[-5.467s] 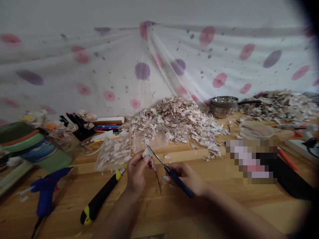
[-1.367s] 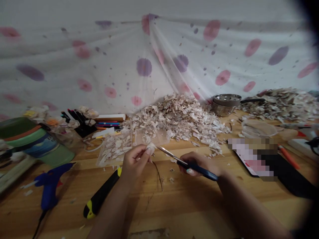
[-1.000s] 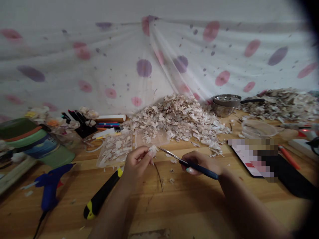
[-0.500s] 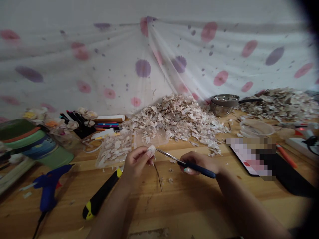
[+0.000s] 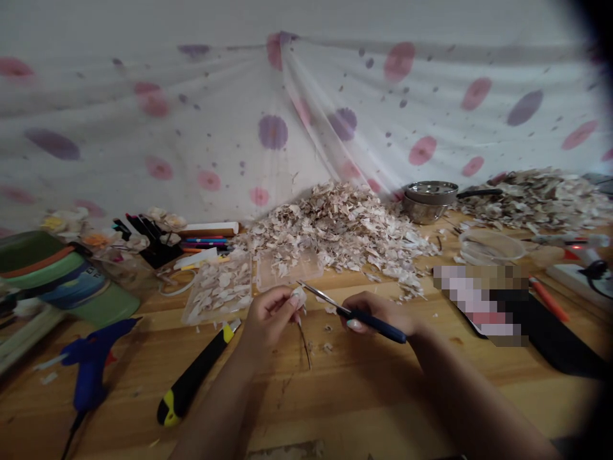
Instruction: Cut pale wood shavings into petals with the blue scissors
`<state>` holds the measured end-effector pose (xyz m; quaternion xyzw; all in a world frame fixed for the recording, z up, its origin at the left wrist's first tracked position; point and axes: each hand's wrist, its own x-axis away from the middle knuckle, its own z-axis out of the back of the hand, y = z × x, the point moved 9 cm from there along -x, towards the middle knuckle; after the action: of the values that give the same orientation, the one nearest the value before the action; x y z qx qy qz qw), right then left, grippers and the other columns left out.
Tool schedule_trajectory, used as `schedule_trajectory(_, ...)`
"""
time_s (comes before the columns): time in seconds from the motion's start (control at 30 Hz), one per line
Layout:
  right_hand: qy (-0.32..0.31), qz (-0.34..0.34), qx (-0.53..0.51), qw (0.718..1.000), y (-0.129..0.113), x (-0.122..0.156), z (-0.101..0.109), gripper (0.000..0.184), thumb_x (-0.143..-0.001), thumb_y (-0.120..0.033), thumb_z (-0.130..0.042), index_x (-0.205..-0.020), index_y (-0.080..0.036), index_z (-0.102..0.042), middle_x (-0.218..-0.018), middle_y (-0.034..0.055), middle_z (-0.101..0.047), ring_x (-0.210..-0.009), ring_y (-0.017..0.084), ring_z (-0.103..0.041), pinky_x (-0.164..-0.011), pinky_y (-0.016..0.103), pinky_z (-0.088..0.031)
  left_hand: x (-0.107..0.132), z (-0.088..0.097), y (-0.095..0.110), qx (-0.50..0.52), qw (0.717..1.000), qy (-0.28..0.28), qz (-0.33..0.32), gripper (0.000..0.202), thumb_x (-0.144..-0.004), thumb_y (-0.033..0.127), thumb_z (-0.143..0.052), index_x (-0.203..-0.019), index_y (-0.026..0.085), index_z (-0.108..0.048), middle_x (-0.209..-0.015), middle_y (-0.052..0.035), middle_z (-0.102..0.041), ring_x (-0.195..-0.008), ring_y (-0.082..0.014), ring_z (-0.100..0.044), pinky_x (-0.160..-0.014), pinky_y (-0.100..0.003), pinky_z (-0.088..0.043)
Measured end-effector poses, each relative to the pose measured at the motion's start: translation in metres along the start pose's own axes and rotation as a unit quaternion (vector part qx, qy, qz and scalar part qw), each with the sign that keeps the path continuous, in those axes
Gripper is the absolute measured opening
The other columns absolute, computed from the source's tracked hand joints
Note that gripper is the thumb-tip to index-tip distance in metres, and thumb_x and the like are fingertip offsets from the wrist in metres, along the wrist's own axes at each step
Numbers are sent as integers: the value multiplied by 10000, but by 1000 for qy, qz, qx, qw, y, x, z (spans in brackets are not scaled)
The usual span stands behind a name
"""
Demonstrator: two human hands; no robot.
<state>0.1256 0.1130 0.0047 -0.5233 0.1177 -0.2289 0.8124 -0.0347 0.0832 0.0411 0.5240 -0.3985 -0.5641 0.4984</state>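
My left hand (image 5: 276, 314) is closed in a pinch on a small whitish petal flower (image 5: 299, 296). A thin brown stem (image 5: 305, 348) hangs below it towards the wooden table. In my right hand (image 5: 371, 313) is a slim pointed metal tool with a dark blue handle (image 5: 380, 326); its exact kind is unclear. The tool's tip points left, just above the flower, and I cannot tell whether they touch. Beyond my left hand lies a clear tray of pale petals (image 5: 218, 287), with a second clear tray (image 5: 272, 268) beside it.
A large heap of dried petals (image 5: 345, 217) covers the back. Left are a blue glue gun (image 5: 90, 364), a black-yellow utility knife (image 5: 191, 377) and a green tumbler (image 5: 71, 275). Right are a phone (image 5: 472, 300), metal bowls (image 5: 428, 201), a clear dish (image 5: 491, 246) and a power strip (image 5: 575, 284).
The flower in my left hand has shifted slightly right and down. The tool's tip now lies over the flower's upper edge; its handle has moved a little left.
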Motion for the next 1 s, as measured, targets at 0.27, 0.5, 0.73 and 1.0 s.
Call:
schedule_trajectory(0.27,-13,-19,-14,1000,-2,-3,-7,581,-753,-703,-528,-742,-122,-534,-647,-20,-418,-583,93,-345,-521,229,-297,1,-3,1,1,1000,1,9,265,-769,375,-601,-661,136,-635,-601,-10,-599,-526,-107,-556,-514,-214,-439)
schedule_trajectory(0.5,-20,16,-42,999,-5,-6,-14,552,-786,-673,-517,-771,-123,-551,-653,-17,-452,-577,96,-378,-524,226,-313,1,-7,-3,22,999,-12,21,261,-752,384,-617,-678,135,-646,-615,-18,-612,-533,-112,-558,-521,-223,-456)
schedule_trajectory(0.73,-10,35,-58,998,-4,-6,-15,542,-808,-659,-509,-775,-120,-557,-640,-15,-464,-552,90,-389,-515,221,-323,0,-10,-4,22,999,-23,20,262,-749,385,-620,-677,133,-641,-606,-17,-598,-542,-116,-546,-524,-226,-450)
schedule_trajectory(1.0,-4,27,-54,998,-3,-7,-15,544,-808,-670,-494,-771,-131,-555,-626,-23,-448,-555,91,-373,-520,226,-318,2,-13,-4,4,999,-26,20,282,-761,402,-615,-664,138,-638,-582,-15,-587,-546,-120,-535,-527,-229,-440)
